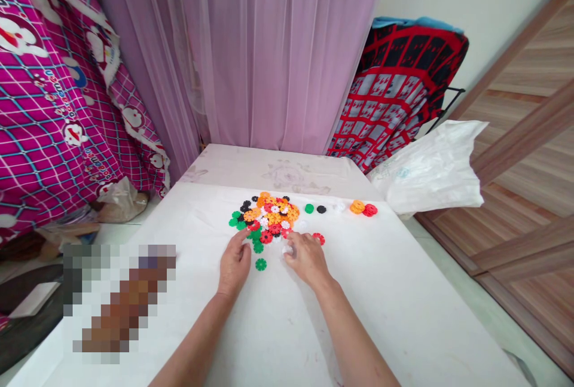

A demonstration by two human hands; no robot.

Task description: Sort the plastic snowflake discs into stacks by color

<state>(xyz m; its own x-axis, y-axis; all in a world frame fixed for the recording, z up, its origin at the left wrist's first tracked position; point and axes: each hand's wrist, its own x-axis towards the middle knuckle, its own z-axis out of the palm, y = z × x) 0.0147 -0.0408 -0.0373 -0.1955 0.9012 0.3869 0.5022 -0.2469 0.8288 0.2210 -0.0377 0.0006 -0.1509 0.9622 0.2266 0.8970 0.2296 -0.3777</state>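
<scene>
A heap of plastic snowflake discs point(271, 218) in orange, red, green, black and white lies on the white-covered table. At its near left edge is my left hand point(235, 260), with its fingers stretched toward the red and green discs and the thumb apart. My right hand point(308, 257) is at the near right of the heap. Its thumb and bent fingers close around a white disc point(286, 250), partly hidden by them. A single green disc point(260, 264) lies between my hands, and a red disc point(318, 238) sits just beyond my right knuckles.
To the heap's right runs a spaced row: a green disc point(309, 209), a black disc point(321, 209), pale white discs point(341, 205), then overlapping orange point(357, 207) and red point(370, 210) ones. A white plastic bag point(433, 168) stands at the table's right edge. A pixelated patch covers the left side.
</scene>
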